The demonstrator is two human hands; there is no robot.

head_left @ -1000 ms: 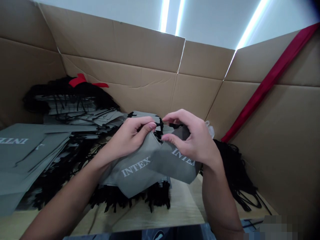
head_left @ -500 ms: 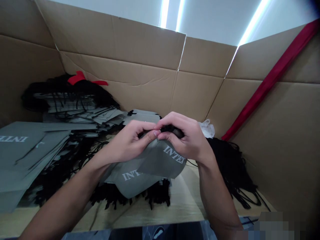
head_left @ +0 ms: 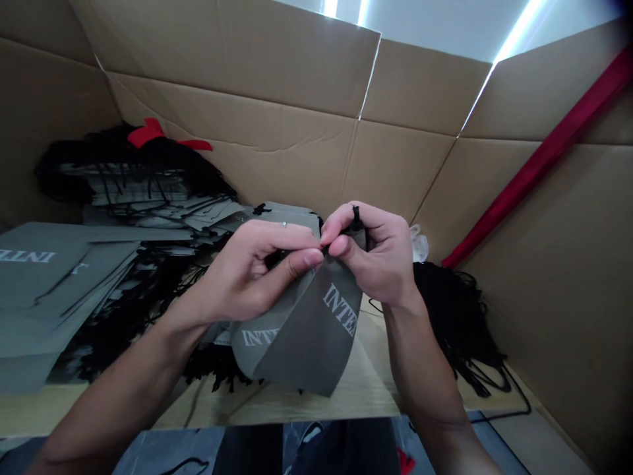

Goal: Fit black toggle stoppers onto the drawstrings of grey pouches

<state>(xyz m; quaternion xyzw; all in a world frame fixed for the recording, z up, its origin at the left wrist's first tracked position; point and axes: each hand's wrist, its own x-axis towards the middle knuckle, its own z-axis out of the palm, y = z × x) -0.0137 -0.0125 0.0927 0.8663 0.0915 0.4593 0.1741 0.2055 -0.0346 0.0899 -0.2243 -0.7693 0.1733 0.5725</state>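
Observation:
My left hand (head_left: 252, 267) pinches the top edge of a grey cloth bag (head_left: 311, 336) between thumb and forefinger. Tip to tip with it, my right hand (head_left: 380, 254) is closed on the same edge, where something black shows between the fingers. A short black cord end (head_left: 357, 218) sticks up over the right forefinger. The bag hangs down in front of me with white lettering on it. Another lettered grey panel (head_left: 250, 333) shows beside it under my left hand; I cannot tell whether it is the same bag. The fingertips hide most of the pinched spot.
Grey lettered bags with black cords lie piled at left (head_left: 30, 297). A further stack (head_left: 143, 188) with a red strip (head_left: 148, 132) stands behind. Black cords (head_left: 450, 316) lie at right, near clear plastic (head_left: 419, 244). Cardboard walls (head_left: 237, 92) enclose the wooden table (head_left: 287, 412).
The hanging bag has turned and now drops longer and straighter. My right fingers have shifted, and a black cord end now shows above the forefinger. The view has tilted down a little.

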